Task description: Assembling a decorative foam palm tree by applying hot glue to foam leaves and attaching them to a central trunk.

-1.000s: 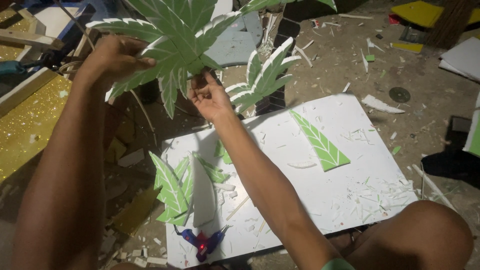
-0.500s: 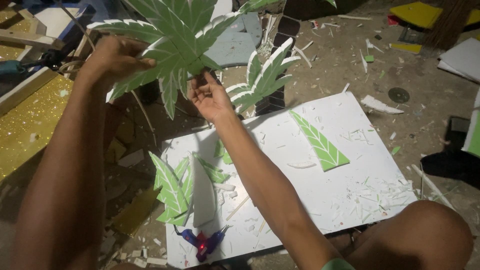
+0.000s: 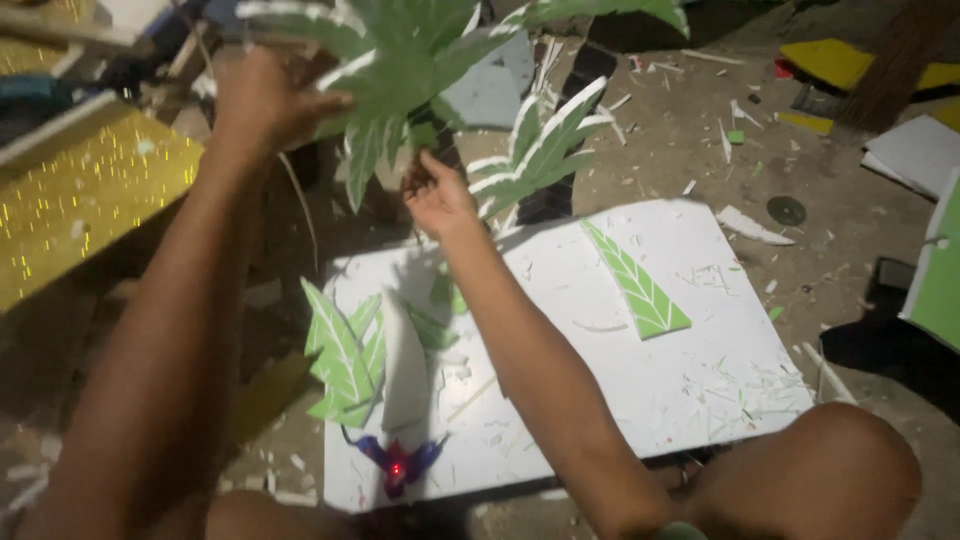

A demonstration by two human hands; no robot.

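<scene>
At far left I see a yellow glitter sheet (image 3: 85, 205). My left hand (image 3: 265, 100) grips the green palm top (image 3: 400, 75) held up over the floor; my right hand (image 3: 435, 195) pinches beneath its fronds. Below lie cut leaves (image 3: 345, 355) on the white board (image 3: 700, 380), one striped leaf (image 3: 640, 285) rightward.

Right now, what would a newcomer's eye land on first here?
The cluster of green cut-out leaves at top centre, with the left hand on it and the right hand just beneath. Below lies a white board scattered with scraps, a single green leaf piece and a small red-lit tool near its front edge.
</scene>
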